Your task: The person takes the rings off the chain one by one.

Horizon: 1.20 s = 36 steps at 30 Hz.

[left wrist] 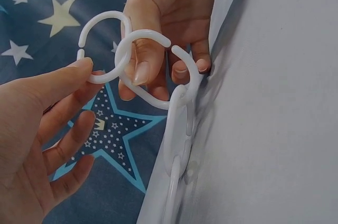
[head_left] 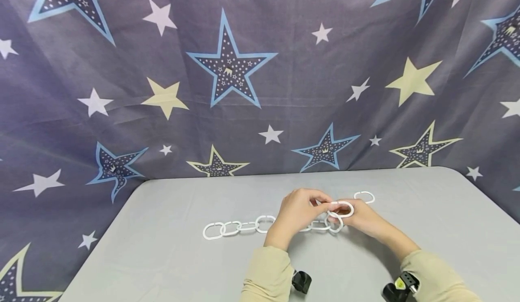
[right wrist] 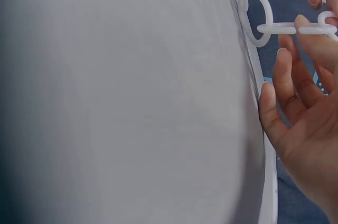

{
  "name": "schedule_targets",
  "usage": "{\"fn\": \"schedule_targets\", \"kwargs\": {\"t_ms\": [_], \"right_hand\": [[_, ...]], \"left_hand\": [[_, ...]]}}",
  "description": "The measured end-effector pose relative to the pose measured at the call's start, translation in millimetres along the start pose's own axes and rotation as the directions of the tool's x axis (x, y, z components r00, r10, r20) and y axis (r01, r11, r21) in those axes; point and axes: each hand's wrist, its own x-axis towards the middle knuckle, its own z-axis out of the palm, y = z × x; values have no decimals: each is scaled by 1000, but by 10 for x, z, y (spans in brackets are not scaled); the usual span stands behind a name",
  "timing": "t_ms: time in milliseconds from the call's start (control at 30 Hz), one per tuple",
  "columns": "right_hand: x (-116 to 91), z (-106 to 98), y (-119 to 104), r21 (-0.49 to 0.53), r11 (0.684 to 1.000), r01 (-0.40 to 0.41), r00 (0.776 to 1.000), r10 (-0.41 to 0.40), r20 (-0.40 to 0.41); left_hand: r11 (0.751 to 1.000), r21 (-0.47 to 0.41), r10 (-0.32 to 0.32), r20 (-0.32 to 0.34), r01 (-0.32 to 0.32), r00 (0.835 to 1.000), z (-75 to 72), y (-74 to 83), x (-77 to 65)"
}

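My left hand [head_left: 298, 211] pinches a white plastic C-shaped link [left wrist: 107, 15] at the end of a chain, between thumb and finger near the link's gap. This link passes through a second white link [left wrist: 195, 76], which my right hand [head_left: 363, 218] pinches with its thumb across it. Its gap shows at the upper side in the left wrist view. From the second link, the chain [head_left: 213, 238] of several joined white links runs left along the table, partly hidden behind my left hand.
A separate white link [head_left: 374, 198] lies on the grey-covered table [head_left: 162, 266], just beyond my right hand. Behind the table hangs a dark curtain [head_left: 292, 90] with stars. A small black device [head_left: 301, 282] sits at the left wrist, another [head_left: 396, 290] at the right.
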Motion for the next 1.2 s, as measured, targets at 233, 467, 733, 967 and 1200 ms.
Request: {"fn": "schedule_targets", "kwargs": {"t_ms": [233, 467, 733, 967, 1200], "right_hand": [[15, 14, -12, -18, 1000, -10, 1000, 11, 8], [11, 14, -15, 10, 999, -34, 999, 33, 4], [-7, 6, -31, 85, 994, -71, 997, 72, -4], [13, 19, -35, 134, 986, -103, 994, 107, -16], [32, 34, -25, 189, 974, -123, 991, 131, -31]], "left_hand": [[1000, -6, -11, -5, 11, 1000, -28, -28, -5], [1000, -25, -1, 11, 2, 1000, -57, -51, -13], [996, -91, -9, 42, 13, 999, -92, -111, -25], [991, -133, -3, 72, 13, 997, -102, -148, -26], [991, -134, 11, 114, 5, 993, -90, -147, -17]]}}
